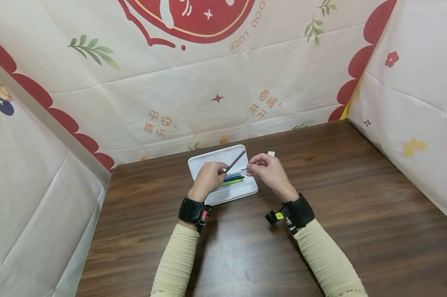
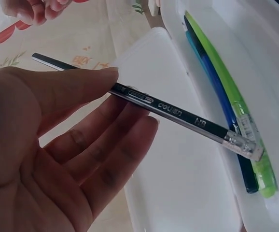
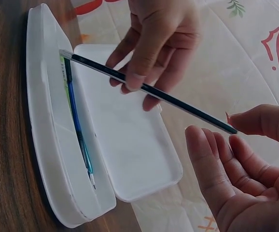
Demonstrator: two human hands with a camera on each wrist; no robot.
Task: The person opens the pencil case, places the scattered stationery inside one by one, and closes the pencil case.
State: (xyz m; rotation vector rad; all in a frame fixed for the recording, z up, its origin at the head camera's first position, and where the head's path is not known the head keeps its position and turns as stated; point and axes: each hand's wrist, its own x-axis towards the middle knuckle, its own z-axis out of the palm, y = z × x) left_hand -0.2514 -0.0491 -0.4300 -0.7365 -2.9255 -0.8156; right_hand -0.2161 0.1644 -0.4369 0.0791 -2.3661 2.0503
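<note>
My left hand (image 1: pixel 208 178) pinches a dark HB pencil (image 2: pixel 178 116) between thumb and fingers; its silver-ferruled eraser end lies over the open white pencil case (image 1: pixel 242 191). My right hand (image 1: pixel 269 170) is near the pencil's plain end, thumb and fingers loosely bent. A gap shows between that hand and the pencil in the left wrist view. Inside the case's tray lie a green pen (image 2: pixel 226 87) and a blue pen (image 2: pixel 212 72), with a teal pen (image 3: pixel 85 152) along the same side. The hinged lid (image 3: pixel 125 121) lies back, away from me.
A small white block (image 1: pixel 271 154) sits on the brown wooden table (image 1: pixel 320 173) just behind my right hand. Printed cloth (image 1: pixel 193 95) hangs along the table's back edge, with more cloth at both sides.
</note>
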